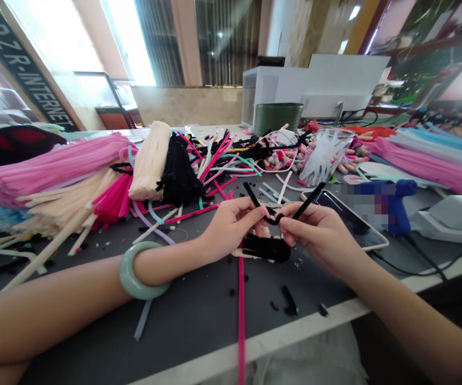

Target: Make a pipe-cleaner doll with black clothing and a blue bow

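Note:
Both my hands pinch one black pipe cleaner (305,203) in the middle of the head view. It is bent at its centre, with two straight ends pointing up and outward. My left hand (241,222) grips its left side between thumb and finger, and my right hand (315,230) grips the right side close by. Below the hands lies a black fuzzy piece (267,248) on something cream-coloured, partly hidden by my fingers. A long pink pipe cleaner (241,315) runs from there over the table's front edge.
Bundles of pink (50,166), cream (149,160) and black pipe cleaners (181,171) stand to the left. At right are a phone (347,219), a blue glue gun (401,206) with its cable, and a clear cup of glue sticks (325,158). Black scraps (289,300) lie near the front edge.

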`<state>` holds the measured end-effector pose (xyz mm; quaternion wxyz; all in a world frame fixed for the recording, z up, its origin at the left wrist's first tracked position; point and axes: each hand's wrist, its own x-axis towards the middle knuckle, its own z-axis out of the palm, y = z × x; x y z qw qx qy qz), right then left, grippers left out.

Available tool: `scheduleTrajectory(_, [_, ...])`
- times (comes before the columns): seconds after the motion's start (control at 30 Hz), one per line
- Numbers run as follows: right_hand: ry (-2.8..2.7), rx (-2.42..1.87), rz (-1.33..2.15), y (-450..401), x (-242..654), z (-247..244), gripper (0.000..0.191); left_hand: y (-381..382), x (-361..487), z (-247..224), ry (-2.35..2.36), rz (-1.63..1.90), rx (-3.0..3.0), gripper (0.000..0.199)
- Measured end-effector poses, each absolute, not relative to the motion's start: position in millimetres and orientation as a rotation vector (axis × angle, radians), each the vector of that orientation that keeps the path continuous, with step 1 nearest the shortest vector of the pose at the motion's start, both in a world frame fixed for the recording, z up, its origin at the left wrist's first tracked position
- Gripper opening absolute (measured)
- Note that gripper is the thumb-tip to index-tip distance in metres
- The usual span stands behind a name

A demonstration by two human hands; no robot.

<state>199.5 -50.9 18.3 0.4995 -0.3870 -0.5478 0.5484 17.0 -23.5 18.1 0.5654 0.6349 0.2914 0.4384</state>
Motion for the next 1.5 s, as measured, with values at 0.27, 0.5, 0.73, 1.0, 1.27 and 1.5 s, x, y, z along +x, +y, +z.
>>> scheduleTrajectory(0.27, [-1.232, -0.817, 1.399, -51.0, 199.5, 18.7, 0.013, -22.9, 17.7, 16.4, 0.72, 1.069, 1.446, 0.034])
scheduleTrajectory(0.5, [-1.353, -0.763, 1.259, -51.7, 200.3, 18.6, 0.019, -23.6, 16.1, 16.4, 0.703, 1.088, 1.52, 0.032])
scheduleTrajectory(0.73, [-1.409, -0.802, 1.121, -51.9, 199.8, 18.7, 0.015, -26.1, 15.9, 17.3, 0.682, 1.088, 1.578, 0.03])
scheduleTrajectory(1.0, [-1.361, -0.769, 1.176, -50.6, 200.6, 15.3, 0.01, -28.9, 17.6, 14.8, 0.603, 1.115, 1.509, 0.027])
scheduleTrajectory(1.27, [-1.424, -0.744, 1.233, -51.2, 201.9, 15.6, 0.003, -29.4, 17.9, 12.8, 0.582, 1.123, 1.681, 0.017])
scheduleTrajectory(1.5, [-1.464, -0.752, 1.262, -52.8, 202.0, 16.4, 0.005, -29.5, 17.0, 12.6, 0.505, 1.214, 1.818, 0.019])
